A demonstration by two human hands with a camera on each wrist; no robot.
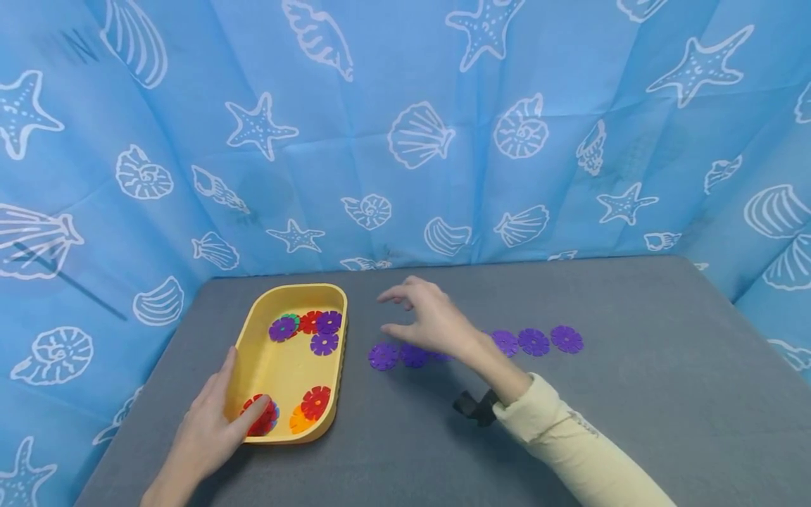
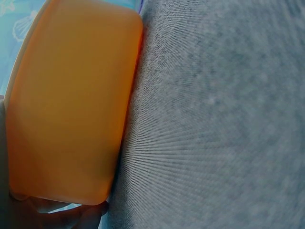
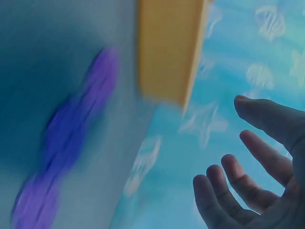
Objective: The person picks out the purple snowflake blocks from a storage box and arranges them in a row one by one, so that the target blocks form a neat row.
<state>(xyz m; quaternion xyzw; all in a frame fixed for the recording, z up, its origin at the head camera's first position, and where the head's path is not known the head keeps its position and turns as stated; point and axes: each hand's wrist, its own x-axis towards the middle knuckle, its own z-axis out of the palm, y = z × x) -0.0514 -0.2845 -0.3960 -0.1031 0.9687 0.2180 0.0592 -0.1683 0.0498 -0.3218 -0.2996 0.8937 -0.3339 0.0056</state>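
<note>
My left hand grips the near left corner of a yellow tray, thumb over the rim beside red discs and fingers along the outside. In the left wrist view the tray's wall fills the left side. My right hand hangs in the air right of the tray, fingers spread and holding nothing. Beneath and beyond it runs a row of purple notched plastic discs, some hidden by the hand and forearm. In the right wrist view the purple discs are blurred.
Inside the tray lie more notched discs: purple ones and a red one at the far end, an orange one near the front. A blue shell-patterned curtain stands behind the grey table.
</note>
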